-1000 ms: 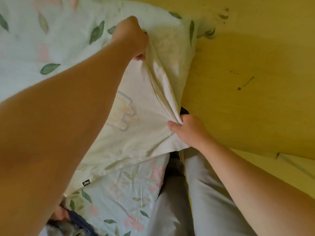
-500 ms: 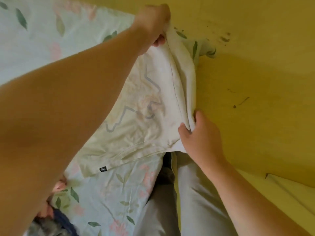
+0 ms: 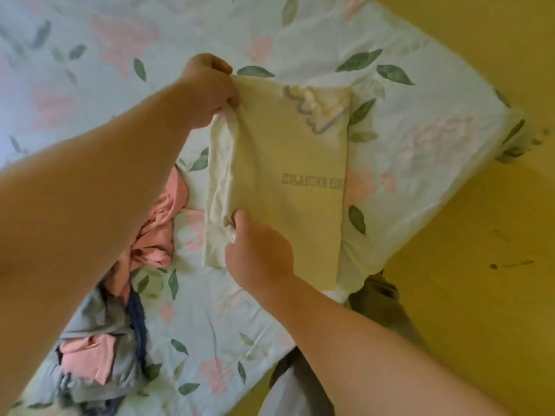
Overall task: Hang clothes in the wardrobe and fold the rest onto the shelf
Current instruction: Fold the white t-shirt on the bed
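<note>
A cream T-shirt (image 3: pixel 285 181) with grey print lies folded into a long panel on the floral bed sheet (image 3: pixel 405 151). My left hand (image 3: pixel 207 85) pinches its far left corner. My right hand (image 3: pixel 258 250) pinches its left edge nearer to me, where a white sleeve fold (image 3: pixel 217 190) sticks out to the left. Both arms reach in from the lower left and bottom.
A heap of pink clothes (image 3: pixel 156 229) lies left of the shirt, with grey, pink and dark blue garments (image 3: pixel 102 364) at the lower left. The bed corner (image 3: pixel 510 127) meets the yellow floor (image 3: pixel 480 295) on the right. My legs show at the bottom.
The shirt's right side has been folded over to the left and now lies flat as a narrow panel. Both hands moved left with the fold, and the view shifted onto the bed.
</note>
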A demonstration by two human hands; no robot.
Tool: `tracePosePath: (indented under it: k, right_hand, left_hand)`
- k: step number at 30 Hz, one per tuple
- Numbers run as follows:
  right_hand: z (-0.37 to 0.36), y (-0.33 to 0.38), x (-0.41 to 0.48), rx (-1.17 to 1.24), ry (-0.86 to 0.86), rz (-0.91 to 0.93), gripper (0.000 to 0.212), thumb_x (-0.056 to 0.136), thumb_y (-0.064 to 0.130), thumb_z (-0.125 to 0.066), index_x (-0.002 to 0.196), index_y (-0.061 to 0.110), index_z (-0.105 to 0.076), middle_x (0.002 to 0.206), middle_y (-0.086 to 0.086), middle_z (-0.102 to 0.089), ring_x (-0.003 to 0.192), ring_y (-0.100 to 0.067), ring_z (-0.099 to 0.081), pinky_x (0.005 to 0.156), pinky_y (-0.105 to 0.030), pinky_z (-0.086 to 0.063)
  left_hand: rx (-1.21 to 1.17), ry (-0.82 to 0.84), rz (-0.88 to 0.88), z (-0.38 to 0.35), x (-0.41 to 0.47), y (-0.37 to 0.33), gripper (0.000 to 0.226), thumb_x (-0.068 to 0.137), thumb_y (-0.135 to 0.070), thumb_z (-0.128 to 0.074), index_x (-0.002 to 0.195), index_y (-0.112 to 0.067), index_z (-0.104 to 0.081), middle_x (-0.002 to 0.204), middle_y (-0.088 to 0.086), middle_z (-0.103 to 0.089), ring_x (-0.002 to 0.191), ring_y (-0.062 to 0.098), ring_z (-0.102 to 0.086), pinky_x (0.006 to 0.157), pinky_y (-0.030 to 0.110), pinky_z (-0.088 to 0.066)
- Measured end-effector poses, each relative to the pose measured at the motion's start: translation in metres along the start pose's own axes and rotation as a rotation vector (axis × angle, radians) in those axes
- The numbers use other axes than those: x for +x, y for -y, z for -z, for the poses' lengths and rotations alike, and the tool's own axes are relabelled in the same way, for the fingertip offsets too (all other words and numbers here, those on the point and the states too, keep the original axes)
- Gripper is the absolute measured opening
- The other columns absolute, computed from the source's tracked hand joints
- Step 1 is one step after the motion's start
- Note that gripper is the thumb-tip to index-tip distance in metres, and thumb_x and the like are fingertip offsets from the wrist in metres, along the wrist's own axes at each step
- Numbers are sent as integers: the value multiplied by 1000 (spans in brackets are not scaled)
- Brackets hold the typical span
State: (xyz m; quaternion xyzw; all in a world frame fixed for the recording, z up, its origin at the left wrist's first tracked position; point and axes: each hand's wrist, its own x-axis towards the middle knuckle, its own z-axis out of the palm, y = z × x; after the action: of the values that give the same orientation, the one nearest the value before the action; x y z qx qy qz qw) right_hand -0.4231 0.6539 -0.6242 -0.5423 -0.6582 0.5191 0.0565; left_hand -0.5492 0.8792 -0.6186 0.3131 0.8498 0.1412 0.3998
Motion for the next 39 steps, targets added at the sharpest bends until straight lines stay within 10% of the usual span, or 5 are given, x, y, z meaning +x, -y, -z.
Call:
tracePosePath:
  k: [9, 16, 19, 24, 39]
  right_hand:
    - [-69, 20, 56, -133, 239, 4, 29, 90, 14, -59, 117, 16, -50, 107, -10, -66, 98, -33, -66, 71, -35, -45]
    - [-86, -14, 49, -164, 464, 23, 54, 94, 29, -53, 145, 16, -45, 133, -9, -62, 125, -31, -57, 105, -41, -46]
    - [-76, -26, 41, -77, 351, -36, 40, 93, 25, -55, 133, 22, -60, 124, -4, -68, 115, -25, -62, 99, -37, -51]
    - [-58, -47, 34, 12, 46, -105, 21, 91, 14, -55, 107, 20, -66, 102, -5, -72, 97, -30, -65, 84, -39, -53]
    - [30, -90, 76, 38, -553, -356, 31, 87, 24, -64, 115, 16, -54, 110, -1, -52, 95, -22, -54, 85, -30, -43]
  left_hand:
    - [63, -188, -10, 25, 40, 82, 46, 83, -4, -49, 123, -25, -53, 107, -1, -57, 95, 17, -60, 66, 31, -55]
    - [-71, -140, 120, 20, 3, 174, 40, 65, -38, -77, 94, -19, -58, 95, 5, -69, 81, 20, -70, 73, 39, -63]
    - [-66, -121, 155, 12, -37, 219, 23, 78, -36, -78, 84, -17, -68, 72, -3, -67, 65, 16, -63, 75, 41, -61]
    - [54, -171, 35, -3, -89, 275, 36, 77, -47, -76, 101, -21, -67, 96, -6, -68, 89, 16, -64, 79, 36, -54]
    - [159, -155, 200, -7, -75, 264, 13, 90, -13, -52, 101, -19, -55, 108, 6, -63, 106, 32, -59, 80, 34, -42]
